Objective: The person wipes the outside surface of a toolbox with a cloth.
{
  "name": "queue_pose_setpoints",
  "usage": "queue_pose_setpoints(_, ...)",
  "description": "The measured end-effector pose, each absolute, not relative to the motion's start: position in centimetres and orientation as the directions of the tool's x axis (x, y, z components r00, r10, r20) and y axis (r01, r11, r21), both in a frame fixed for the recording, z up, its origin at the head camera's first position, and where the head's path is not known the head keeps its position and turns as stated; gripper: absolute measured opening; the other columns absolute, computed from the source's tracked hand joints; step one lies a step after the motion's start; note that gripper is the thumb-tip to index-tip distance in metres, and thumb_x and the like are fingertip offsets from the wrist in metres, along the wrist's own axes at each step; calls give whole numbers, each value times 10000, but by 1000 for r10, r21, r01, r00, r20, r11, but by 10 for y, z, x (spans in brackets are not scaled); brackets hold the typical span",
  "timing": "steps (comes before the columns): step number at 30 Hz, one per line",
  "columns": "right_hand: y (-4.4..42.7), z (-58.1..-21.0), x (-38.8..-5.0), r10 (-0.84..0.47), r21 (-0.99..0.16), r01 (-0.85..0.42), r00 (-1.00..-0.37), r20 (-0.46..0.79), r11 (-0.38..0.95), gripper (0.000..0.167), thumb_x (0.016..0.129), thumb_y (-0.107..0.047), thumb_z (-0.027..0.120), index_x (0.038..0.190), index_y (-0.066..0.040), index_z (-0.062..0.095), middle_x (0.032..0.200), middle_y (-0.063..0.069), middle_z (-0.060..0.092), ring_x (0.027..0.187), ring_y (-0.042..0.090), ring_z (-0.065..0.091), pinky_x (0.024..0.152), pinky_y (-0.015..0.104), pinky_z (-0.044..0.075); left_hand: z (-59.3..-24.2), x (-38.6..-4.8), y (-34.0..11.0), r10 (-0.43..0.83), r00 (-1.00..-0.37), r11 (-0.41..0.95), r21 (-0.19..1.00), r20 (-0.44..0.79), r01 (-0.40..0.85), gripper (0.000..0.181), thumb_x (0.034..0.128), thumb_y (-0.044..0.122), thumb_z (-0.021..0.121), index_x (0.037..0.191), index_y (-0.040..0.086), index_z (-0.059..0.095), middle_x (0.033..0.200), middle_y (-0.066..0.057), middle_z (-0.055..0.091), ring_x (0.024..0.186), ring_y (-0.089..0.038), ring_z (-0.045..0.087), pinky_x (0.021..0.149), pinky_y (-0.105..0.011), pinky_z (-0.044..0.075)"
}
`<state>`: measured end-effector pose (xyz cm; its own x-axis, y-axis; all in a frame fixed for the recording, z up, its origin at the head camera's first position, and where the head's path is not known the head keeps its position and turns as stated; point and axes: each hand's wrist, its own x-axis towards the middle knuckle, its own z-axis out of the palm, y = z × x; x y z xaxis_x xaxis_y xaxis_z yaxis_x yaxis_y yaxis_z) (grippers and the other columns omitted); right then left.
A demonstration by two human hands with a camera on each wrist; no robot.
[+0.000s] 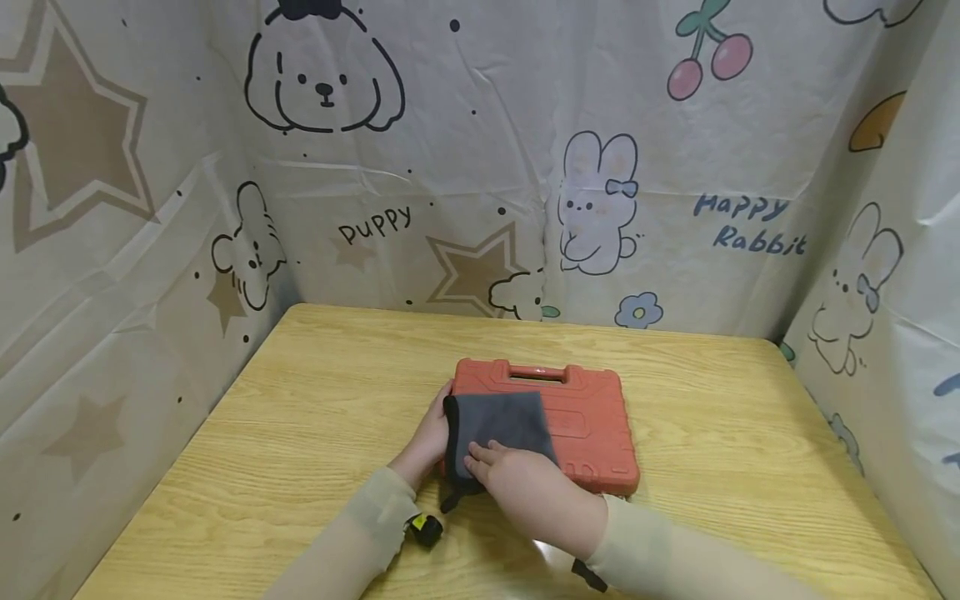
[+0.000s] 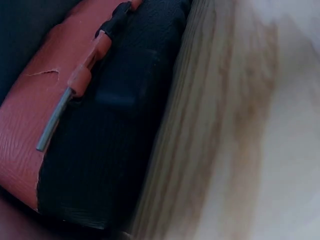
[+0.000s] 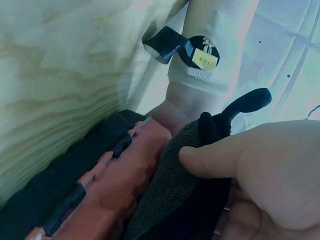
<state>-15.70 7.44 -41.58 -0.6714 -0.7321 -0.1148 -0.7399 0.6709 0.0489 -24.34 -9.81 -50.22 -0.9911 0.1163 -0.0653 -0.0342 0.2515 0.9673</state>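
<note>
A red plastic carrying case with a dark lower half lies flat on the table. A dark grey cloth with a black hem and loop covers its left part. At the case's left side, my left hand holds the edge, partly hidden by the cloth. My right hand lies over the cloth's near part with the fingers on top. In the right wrist view, the right thumb presses the cloth's fleecy face, with the other fingers beyond it, pinching it.
The case's handle points to the back of the wooden table. Hinges and a metal pin run along its near side. Printed fabric walls enclose the table at the back and both sides. Dark camera straps sit on both wrists.
</note>
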Motion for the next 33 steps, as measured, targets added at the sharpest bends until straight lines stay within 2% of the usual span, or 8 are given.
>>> queue_pose_setpoints(3,74,-416,-154,-740,47,-746,-666,-94,665,439,1001,-60,640,1432,-145,629,1491,31,595,1332,224,609,1010,297,559,-503,-243,-99,121,-991,250,968,-53,-21,612,1103,193,446,1621,-27,206,1657,-299,241,1546,-473,208,1254,-619,198)
queue_pose_setpoints(16,77,-419,-146,-761,28,-763,-646,-67,645,427,1007,-48,624,1425,-132,634,1487,43,595,1322,223,616,1024,302,551,-503,-245,-101,157,-987,325,945,-16,36,600,1122,195,389,1604,-89,173,1643,-343,221,1530,-507,211,1244,-635,203)
queue_pose_setpoints(23,80,-414,-146,-783,-49,-782,-615,-94,621,440,996,1,616,1413,-135,646,1469,18,611,1320,201,618,1029,300,548,-503,-246,-101,156,-987,278,960,-27,18,564,1134,172,317,1587,-126,165,1634,-370,201,1527,-525,188,1244,-641,190)
queue_pose_setpoints(28,86,-408,-144,-795,-139,-783,-601,-79,606,414,1003,0,603,1381,-154,673,1426,-11,647,1283,146,638,956,264,576,-502,-246,-101,154,-988,305,952,-27,22,565,1134,174,305,1578,-146,163,1634,-379,185,1530,-529,170,1244,-645,181)
queue_pose_setpoints(33,95,-402,-149,-792,-208,-781,-609,41,589,345,990,-12,635,1301,-145,700,1251,-8,711,1111,95,695,856,208,587,-501,-247,-100,168,-985,248,969,-44,-1,574,1137,177,296,1587,-138,130,1644,-370,163,1537,-520,154,1251,-633,180)
